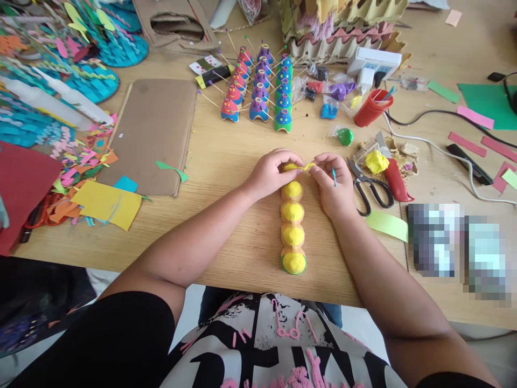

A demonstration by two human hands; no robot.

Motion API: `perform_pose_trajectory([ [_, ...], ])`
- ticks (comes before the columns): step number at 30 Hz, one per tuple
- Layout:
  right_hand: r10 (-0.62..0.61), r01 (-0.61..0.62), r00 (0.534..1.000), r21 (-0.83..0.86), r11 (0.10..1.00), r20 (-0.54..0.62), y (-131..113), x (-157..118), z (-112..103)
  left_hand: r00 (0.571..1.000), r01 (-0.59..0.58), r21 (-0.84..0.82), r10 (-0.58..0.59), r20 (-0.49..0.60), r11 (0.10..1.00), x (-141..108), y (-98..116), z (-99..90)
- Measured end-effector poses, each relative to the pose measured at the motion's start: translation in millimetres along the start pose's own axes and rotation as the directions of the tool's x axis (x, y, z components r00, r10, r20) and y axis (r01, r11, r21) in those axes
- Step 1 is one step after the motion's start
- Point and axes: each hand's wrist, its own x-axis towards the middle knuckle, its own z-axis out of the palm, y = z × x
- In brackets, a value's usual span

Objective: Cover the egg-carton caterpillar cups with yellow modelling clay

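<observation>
In front of me lies a strip of egg-carton cups [298, 248] running away from my body, yellow modelling clay [293, 212] capping its cups and green edging the nearest one. My left hand [269, 173] has its thumb and fingers closed around the far cup of this strip. A thin strand of yellow clay [307, 167] stretches from that cup to my right hand [338, 188], whose thumb and finger pinch its end. A slim blue stick [334, 177] pokes out between the right hand's other fingers. Fingers partly hide the far cup.
Black-handled scissors [369, 186], a lump of yellow clay [377, 161] and a red comb-like tool [396, 180] lie beside my right hand. Three finished painted carton rows [258, 102] stand beyond. Cardboard [155, 134] and paper scraps [107, 203] are leftward; a red cup [371, 109] stands right.
</observation>
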Motion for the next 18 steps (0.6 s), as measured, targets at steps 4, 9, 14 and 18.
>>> perform_pose_trajectory([
  [4, 0.004, 0.001, 0.998, -0.083, 0.997, 0.059, -1.6, -0.5, 2.2, 1.000, -0.004, -0.017, 0.005, 0.011, 1.000, 0.2, -0.8, -0.7],
  [9, 0.014, -0.009, 0.998, -0.077, 0.997, 0.057, -2.8, -0.8, 2.8, 0.999, 0.005, -0.001, -0.005, 0.033, 1.000, 0.1, -0.8, -2.2],
  [14, 0.037, -0.036, 0.999, -0.043, 0.998, 0.027, -4.1, -1.3, 2.4, 0.999, 0.027, -0.001, -0.027, 0.036, 1.000, -0.5, -0.7, -2.0],
  [18, 0.063, -0.062, 0.998, 0.093, 0.994, -0.004, -1.4, 2.3, -2.1, 0.999, 0.035, -0.012, -0.034, 0.032, 0.999, -1.0, -0.6, -1.5],
])
